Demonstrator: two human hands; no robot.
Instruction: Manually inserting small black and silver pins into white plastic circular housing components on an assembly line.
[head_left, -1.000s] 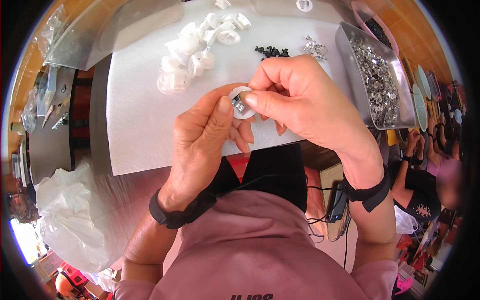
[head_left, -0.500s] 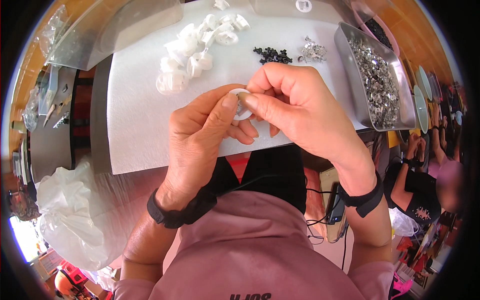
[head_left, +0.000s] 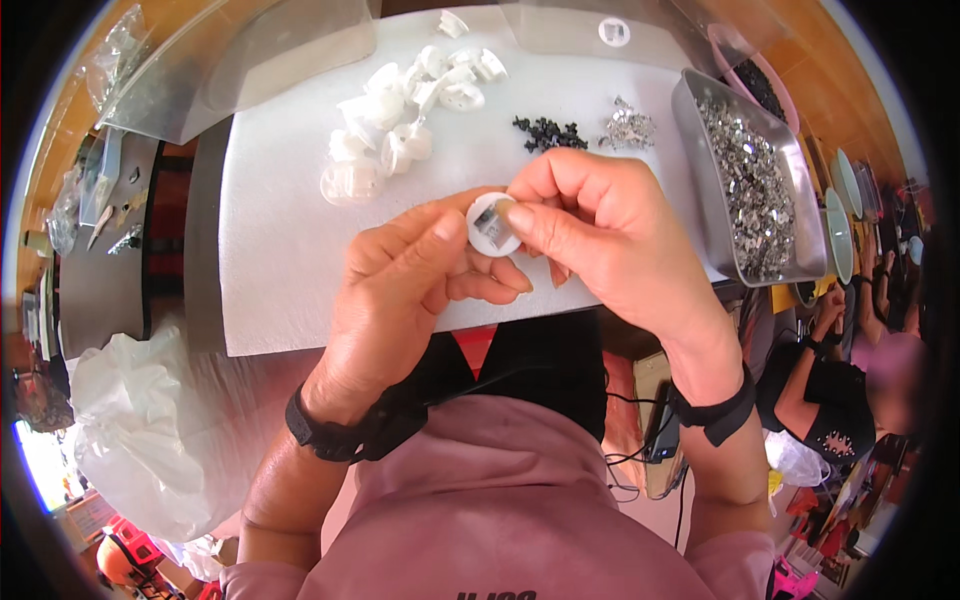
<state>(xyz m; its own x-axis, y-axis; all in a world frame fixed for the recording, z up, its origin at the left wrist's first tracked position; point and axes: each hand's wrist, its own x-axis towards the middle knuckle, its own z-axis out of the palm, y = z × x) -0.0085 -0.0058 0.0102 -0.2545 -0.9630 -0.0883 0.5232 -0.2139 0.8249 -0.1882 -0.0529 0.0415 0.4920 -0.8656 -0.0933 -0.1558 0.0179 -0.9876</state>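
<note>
Above the near side of the white-covered table, a small round white plastic part (head_left: 480, 237) with a shiny metal piece on its face sits between my two hands. My left hand (head_left: 395, 270) is closed on its left edge, thumb and fingers gripping it. The thumb of my right hand (head_left: 600, 220) presses on the metal piece at the right side, with the index finger bent behind. Beyond the hands lie a heap of white plastic parts (head_left: 400, 110), a small pile of black pieces (head_left: 550, 134) and a small pile of metal pieces (head_left: 628, 125).
A metal tray (head_left: 735, 262) full of shiny metal pieces stands at the right, beside a pink container (head_left: 775, 85) of black pieces. Another round white part (head_left: 613, 32) lies at the far edge near clear plastic bins. A white plastic bag (head_left: 140, 430) hangs at left. People sit at far right.
The round part has turned so its face with the metal piece shows more fully. My left thumb has drawn back to its edge. The whole view has shifted slightly.
</note>
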